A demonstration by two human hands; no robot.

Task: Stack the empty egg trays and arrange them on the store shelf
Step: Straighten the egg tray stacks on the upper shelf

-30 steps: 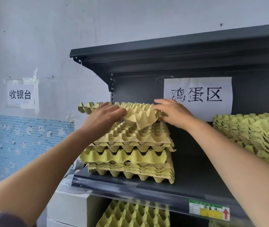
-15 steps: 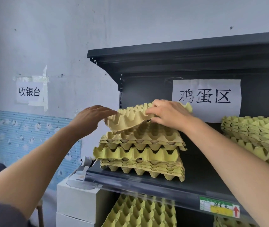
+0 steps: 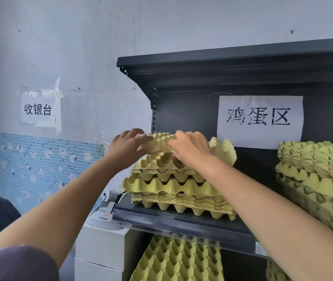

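1. Half a second on, the top tray lies lower and flatter over the stack, and my left hand has closed in over the tray's left end.
2. Both hands are grasping the top tray. The left hand's fingers curl over its left end. The right hand has its fingers hooked over the near edge.
3. My left thumb is hidden under the tray, and my right hand covers the tray's middle. I cannot tell whether the tray is nested into the one below or only resting on it. Its right end juts out bent behind my right wrist.
4. Both forearms reach up and forward from the lower corners and converge at the tray. A dark sleeve shows at the lower left.
5. The stack stands unevenly at the left end of the shelf, near its front lip.
6. A second stack sits well apart on the right, cut off by the frame edge.
7. A paper sign is fixed to the back panel between the two stacks.
8. Below the shelf, a leaning tray is partly hidden by the lip. My right forearm covers most of the price label.
9. White boxes stand to the left, with a pale device on top that I cannot make out.
10. Farther left, the wall carries a small taped notice and a blue patterned sheet.
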